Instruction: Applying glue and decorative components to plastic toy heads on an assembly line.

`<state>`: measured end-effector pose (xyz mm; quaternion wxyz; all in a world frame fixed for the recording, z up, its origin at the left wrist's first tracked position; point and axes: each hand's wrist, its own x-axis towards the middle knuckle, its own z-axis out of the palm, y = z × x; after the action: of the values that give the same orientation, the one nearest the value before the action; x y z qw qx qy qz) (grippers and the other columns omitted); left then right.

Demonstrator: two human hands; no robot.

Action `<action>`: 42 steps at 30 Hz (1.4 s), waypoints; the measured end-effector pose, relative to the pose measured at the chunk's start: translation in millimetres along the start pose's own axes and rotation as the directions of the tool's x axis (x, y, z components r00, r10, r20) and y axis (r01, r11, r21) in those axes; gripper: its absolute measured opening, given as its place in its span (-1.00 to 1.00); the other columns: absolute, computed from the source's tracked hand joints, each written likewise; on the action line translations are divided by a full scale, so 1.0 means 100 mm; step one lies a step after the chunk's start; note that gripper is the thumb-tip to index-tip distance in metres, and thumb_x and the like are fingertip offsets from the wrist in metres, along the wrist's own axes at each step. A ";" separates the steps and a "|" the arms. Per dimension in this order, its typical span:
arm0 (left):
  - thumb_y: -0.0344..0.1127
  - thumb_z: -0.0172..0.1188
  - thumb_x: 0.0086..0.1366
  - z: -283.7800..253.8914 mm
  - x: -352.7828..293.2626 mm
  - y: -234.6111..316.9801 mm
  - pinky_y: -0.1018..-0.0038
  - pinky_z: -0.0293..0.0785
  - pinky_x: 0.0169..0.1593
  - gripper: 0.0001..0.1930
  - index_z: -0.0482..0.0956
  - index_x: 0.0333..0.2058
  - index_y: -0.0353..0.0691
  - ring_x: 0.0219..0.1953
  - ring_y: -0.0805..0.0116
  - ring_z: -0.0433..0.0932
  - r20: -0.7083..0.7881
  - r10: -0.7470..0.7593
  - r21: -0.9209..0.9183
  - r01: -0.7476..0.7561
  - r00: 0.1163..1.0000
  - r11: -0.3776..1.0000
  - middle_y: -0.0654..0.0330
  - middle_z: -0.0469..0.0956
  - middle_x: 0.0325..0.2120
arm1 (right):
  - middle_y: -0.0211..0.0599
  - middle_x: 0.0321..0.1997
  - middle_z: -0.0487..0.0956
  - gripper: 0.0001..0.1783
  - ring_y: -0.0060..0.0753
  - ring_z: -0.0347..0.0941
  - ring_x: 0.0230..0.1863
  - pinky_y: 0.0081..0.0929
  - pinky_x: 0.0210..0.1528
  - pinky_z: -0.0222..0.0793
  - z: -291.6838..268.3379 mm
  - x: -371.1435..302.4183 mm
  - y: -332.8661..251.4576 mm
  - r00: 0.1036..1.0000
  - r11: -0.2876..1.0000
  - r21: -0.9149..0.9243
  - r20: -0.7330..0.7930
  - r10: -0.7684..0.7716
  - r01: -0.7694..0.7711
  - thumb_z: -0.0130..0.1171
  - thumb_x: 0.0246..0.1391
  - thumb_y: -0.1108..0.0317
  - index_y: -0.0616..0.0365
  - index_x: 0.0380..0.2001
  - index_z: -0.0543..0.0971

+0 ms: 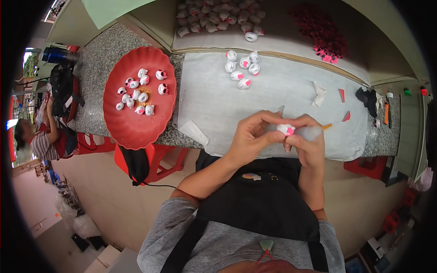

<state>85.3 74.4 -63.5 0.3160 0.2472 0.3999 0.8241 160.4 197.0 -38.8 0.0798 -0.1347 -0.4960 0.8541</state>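
Observation:
Over the near part of the covered table, my left hand (250, 141) and my right hand (312, 150) are closed together on a small round white figurine head (286, 130) with a pink patch. The fingertips of both hands press it from the sides. By the right hand's fingers shows a cloudy, translucent white thing (310, 133) with a thin orange-yellow tip (327, 126); its kind is unclear. A greyish pointed piece (281, 109) sticks up behind the left fingers. Several similar white heads (244, 73) with pink patches lie on the white sheet (282, 86) beyond my hands.
At left, a red scalloped tray (114, 118) carries several white heads. A shelf at the back holds a pile of white heads (218, 16) and many pink-and-black pieces (327, 52). Crumpled paper (318, 94) and red scraps (342, 95) lie at right. Another person (43, 136) sits far left.

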 end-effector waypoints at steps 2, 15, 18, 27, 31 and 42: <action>-0.53 0.06 0.01 -0.03 0.00 0.06 0.40 0.20 -0.06 -0.81 0.38 -0.33 -0.30 -0.35 0.47 0.38 -0.033 -0.135 -0.164 0.128 0.990 0.978 0.19 0.42 -0.44 | -0.20 -0.53 0.44 -0.77 -0.49 0.38 -0.59 -0.70 -0.70 0.20 0.02 0.08 0.05 0.996 0.991 0.103 0.020 0.089 -0.091 0.10 -0.24 0.53 0.32 -0.40 0.40; -0.56 0.09 -0.04 -0.23 -0.09 0.36 0.56 0.21 -0.13 -0.80 0.38 -0.37 -0.32 -0.27 0.43 0.32 -0.247 0.186 0.358 -0.089 0.951 0.929 0.15 0.35 -0.35 | -0.17 -0.48 0.42 -0.56 -0.56 0.29 -0.61 -0.68 -0.66 0.21 0.22 0.15 0.07 0.999 0.997 -0.076 -0.025 0.028 -0.030 0.09 -0.26 0.47 0.33 -0.21 0.31; -0.61 0.11 -0.11 -0.57 -0.18 0.83 0.54 0.20 -0.16 -0.81 0.41 -0.43 -0.32 -0.29 0.39 0.31 -0.344 0.564 0.712 -0.183 0.751 0.678 0.17 0.32 -0.36 | -0.20 -0.43 0.41 -0.51 -0.61 0.24 -0.60 -0.70 -0.61 0.20 0.10 0.17 0.02 1.000 0.989 -0.150 -0.015 -0.021 0.018 0.08 -0.27 0.48 0.32 -0.15 0.27; -0.54 0.14 -0.14 -0.49 0.25 0.53 0.50 0.32 -0.34 -0.77 0.44 -0.40 -0.25 -0.44 0.25 0.39 0.096 0.332 0.986 -0.136 0.938 0.099 0.15 0.37 -0.40 | -0.26 -0.38 0.36 -0.56 -0.62 0.24 -0.53 -0.71 -0.58 0.19 0.02 0.11 -0.05 0.997 0.972 -0.231 -0.046 -0.062 0.049 0.04 -0.26 0.51 0.27 -0.19 0.27; -0.56 0.13 -0.14 -0.44 0.33 0.27 0.49 0.33 -0.34 -0.74 0.44 -0.37 -0.22 -0.45 0.25 0.38 0.052 0.241 0.999 -0.051 0.969 -0.010 0.18 0.34 -0.39 | -0.25 -0.27 0.25 -0.62 -0.53 0.28 -0.48 -0.67 -0.53 0.25 -0.08 -0.03 -0.03 0.978 0.969 -0.172 -0.075 -0.195 0.180 0.00 -0.24 0.55 0.22 -0.24 0.21; -0.56 0.02 0.02 -0.04 0.22 0.29 0.57 0.34 -0.26 -0.77 0.35 -0.27 -0.36 -0.29 0.49 0.39 -0.199 -0.158 0.205 0.199 0.967 0.958 0.17 0.38 -0.29 | -0.21 -0.25 0.24 -0.65 -0.36 0.32 -0.41 -0.53 -0.55 0.30 -0.19 -0.18 -0.26 0.928 0.936 -0.218 -0.194 -0.318 0.275 0.05 -0.22 0.39 0.25 -0.31 0.23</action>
<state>58.2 74.7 -38.6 0.3220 0.1683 0.5376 0.7609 183.3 220.2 -22.7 0.2512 -0.1610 -0.5762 0.7609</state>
